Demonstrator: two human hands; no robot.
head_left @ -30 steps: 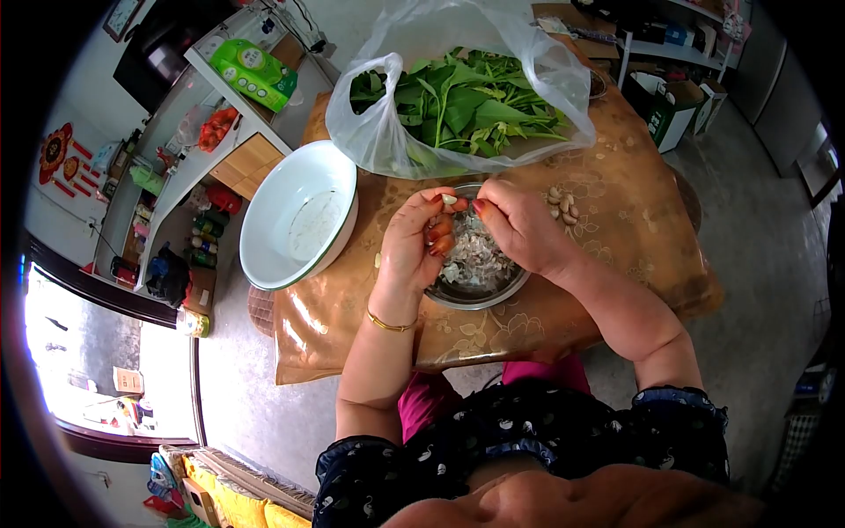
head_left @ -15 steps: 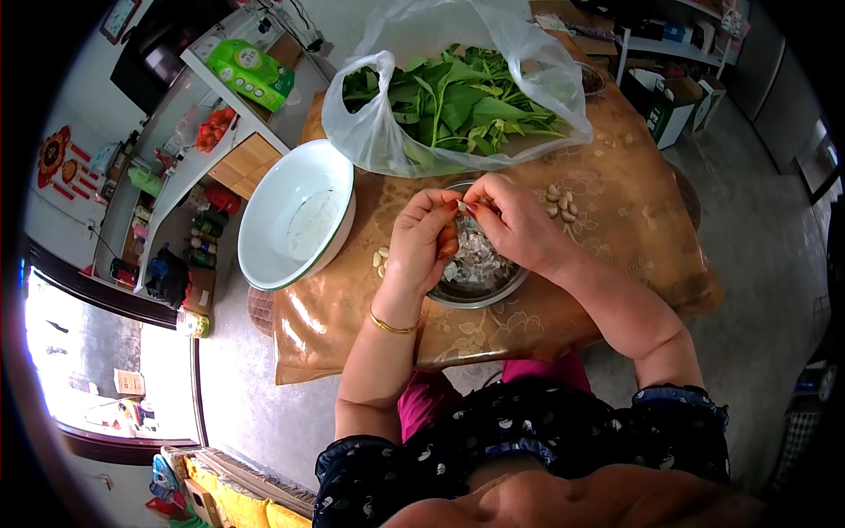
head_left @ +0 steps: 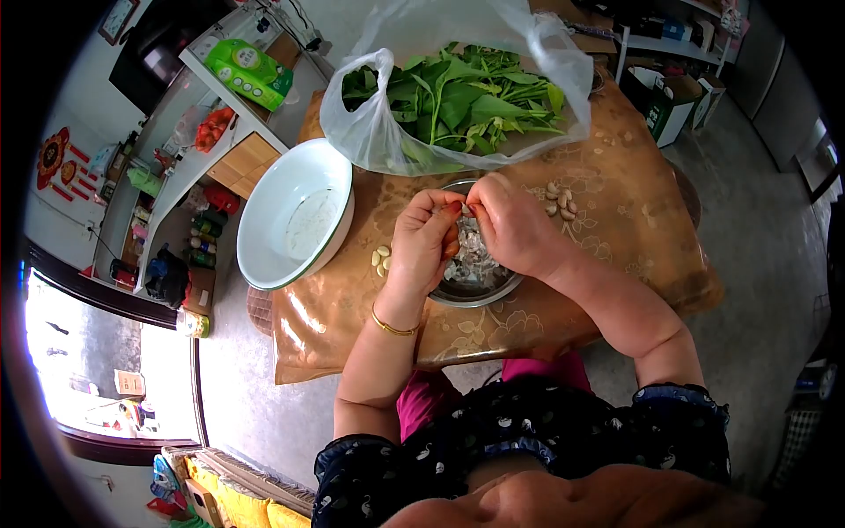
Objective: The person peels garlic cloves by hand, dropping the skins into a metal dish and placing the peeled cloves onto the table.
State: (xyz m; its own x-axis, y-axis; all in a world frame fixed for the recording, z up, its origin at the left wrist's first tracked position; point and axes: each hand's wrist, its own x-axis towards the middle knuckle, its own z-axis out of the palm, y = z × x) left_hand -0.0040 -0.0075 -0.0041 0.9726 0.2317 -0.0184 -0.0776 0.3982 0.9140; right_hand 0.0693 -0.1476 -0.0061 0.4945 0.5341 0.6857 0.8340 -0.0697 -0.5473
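My left hand [head_left: 421, 239] and my right hand [head_left: 518, 231] meet fingertip to fingertip above a metal bowl [head_left: 480, 302]. Both pinch a garlic clove, now almost wholly covered by the fingers. Papery garlic skins [head_left: 475, 264] lie in the bowl beneath. Beside my left wrist, several pale peeled cloves [head_left: 381, 257] rest on the brown tablecloth [head_left: 334, 326]. To the right of my right hand is a small pile of garlic cloves [head_left: 561, 201], which look unpeeled.
A white enamel basin [head_left: 255, 216] stands at the left of the table. Behind the bowl, an open plastic bag [head_left: 383, 150] holds leafy greens [head_left: 458, 97]. A shelf unit with a green packet [head_left: 251, 75] is at the upper left.
My fingertips have closed further over the clove, which showed white between them before. My right hand has turned slightly, its fingers curled more. The things on the table stay put.
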